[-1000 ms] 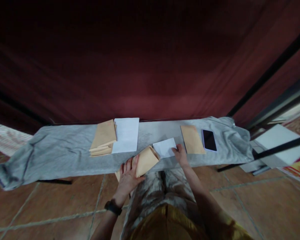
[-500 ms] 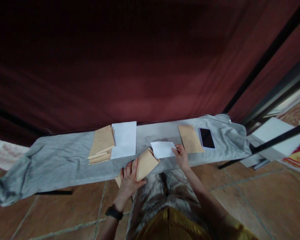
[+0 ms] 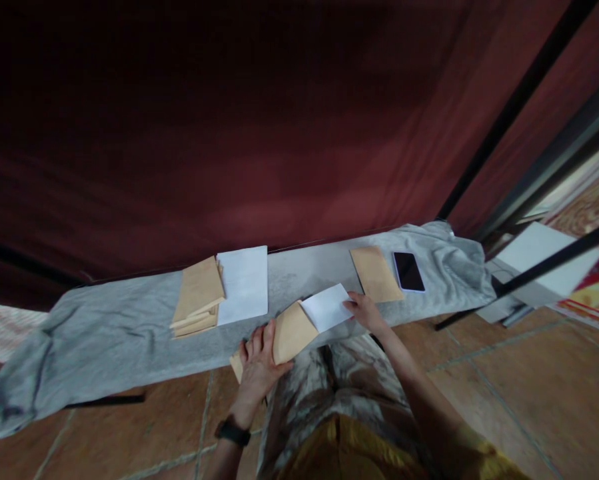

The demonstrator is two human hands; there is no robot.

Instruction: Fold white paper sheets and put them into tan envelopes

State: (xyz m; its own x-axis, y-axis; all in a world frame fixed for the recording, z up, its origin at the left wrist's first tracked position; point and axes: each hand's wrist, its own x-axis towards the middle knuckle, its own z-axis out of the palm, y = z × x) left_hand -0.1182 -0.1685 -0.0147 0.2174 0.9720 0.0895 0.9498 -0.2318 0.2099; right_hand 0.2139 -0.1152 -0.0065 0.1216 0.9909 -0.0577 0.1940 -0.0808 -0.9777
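Note:
My left hand (image 3: 260, 360) lies over the brown envelope (image 3: 293, 333) at the front edge of the cloth, fingers and thumb holding it down at a slant. From the envelope's right end a sheet of white paper (image 3: 328, 307) sticks out, its left edge at the opening. How deep it sits inside is hidden. My right hand (image 3: 365, 310) pinches the right end of this paper between thumb and fingers. Just beyond that hand lies another brown envelope (image 3: 376, 273), flat on the cloth.
A grey cloth (image 3: 124, 320) covers the narrow bench. On its left are a stack of brown envelopes (image 3: 199, 290) and white sheets (image 3: 244, 283). A phone (image 3: 409, 271) lies at right. Dark red fabric (image 3: 299, 173) hangs behind; a dark metal bar (image 3: 519, 107) slants at right.
The white paper has turned and come into line with the envelope, its left edge now at the opening. My left hand stays on the envelope. The view has shifted slightly.

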